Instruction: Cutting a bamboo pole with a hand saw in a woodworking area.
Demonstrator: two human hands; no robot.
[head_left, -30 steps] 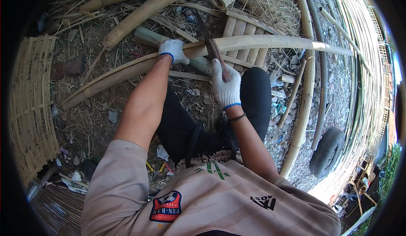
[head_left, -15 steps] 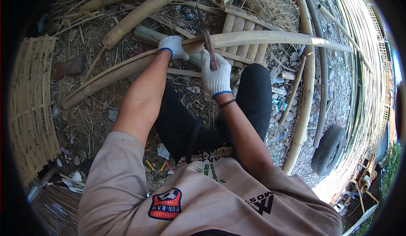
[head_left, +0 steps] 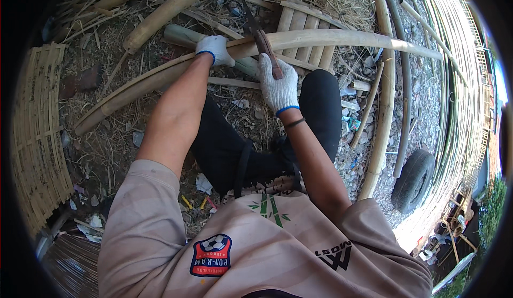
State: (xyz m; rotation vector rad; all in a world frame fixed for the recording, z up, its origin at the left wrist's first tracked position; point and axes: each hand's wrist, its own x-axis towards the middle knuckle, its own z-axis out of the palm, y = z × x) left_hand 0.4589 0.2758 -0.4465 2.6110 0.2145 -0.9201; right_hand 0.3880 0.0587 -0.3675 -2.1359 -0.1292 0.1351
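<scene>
My left hand (head_left: pixel 214 49), in a white knit glove with a blue cuff, is closed round a long, curved bamboo pole (head_left: pixel 326 38) that lies crosswise before me. The pole rests over a greenish bamboo piece (head_left: pixel 179 35). In my gloved right hand (head_left: pixel 280 82) is the wooden handle of what looks like a handsaw (head_left: pixel 258 30). Its dark, tapered blade points away from me, and the tool crosses the pole just right of my left hand. Whether the edge bites into the bamboo, I cannot tell.
A slatted bamboo panel (head_left: pixel 304 31) lies beyond the pole. More long bamboo poles (head_left: pixel 386 111) run along the right, near a black tyre (head_left: pixel 413 181). At left stands a woven bamboo panel (head_left: pixel 40 138). Straw and scraps litter the ground.
My right hand has shifted slightly right, and the blade now tilts so that more of its flat side shows. My left hand keeps its hold on the pole. The whole view has shifted slightly.
</scene>
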